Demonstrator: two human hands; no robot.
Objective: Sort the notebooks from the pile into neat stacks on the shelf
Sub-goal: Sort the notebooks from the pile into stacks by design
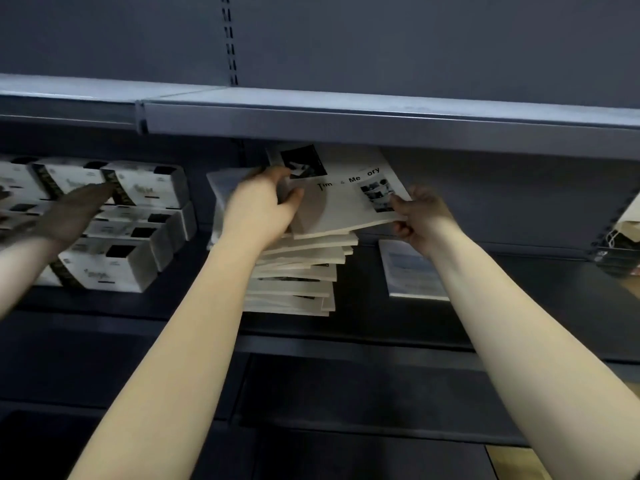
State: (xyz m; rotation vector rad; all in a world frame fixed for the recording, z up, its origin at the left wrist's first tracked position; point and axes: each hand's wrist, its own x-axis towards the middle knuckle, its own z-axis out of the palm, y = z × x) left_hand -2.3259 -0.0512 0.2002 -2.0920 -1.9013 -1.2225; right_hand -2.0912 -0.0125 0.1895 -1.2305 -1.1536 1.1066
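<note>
A white notebook (346, 199) printed "Time & Memory", with black photo patches, lies tilted on top of an uneven stack of similar notebooks (298, 275) on the dark middle shelf (502, 323). My left hand (263, 206) grips its left edge, thumb on the cover. My right hand (420, 216) pinches its near right corner. Another pale notebook (225, 181) sticks out behind my left hand. A single light-blue notebook (410, 271) lies flat on the shelf to the right of the stack, below my right wrist.
White boxes with black bands (138, 192) are piled on the shelf at the left, and another person's hand (69, 216) reaches over them. Spiral-bound books (620, 244) sit at the far right. The grey upper shelf (346, 123) overhangs closely above the stack.
</note>
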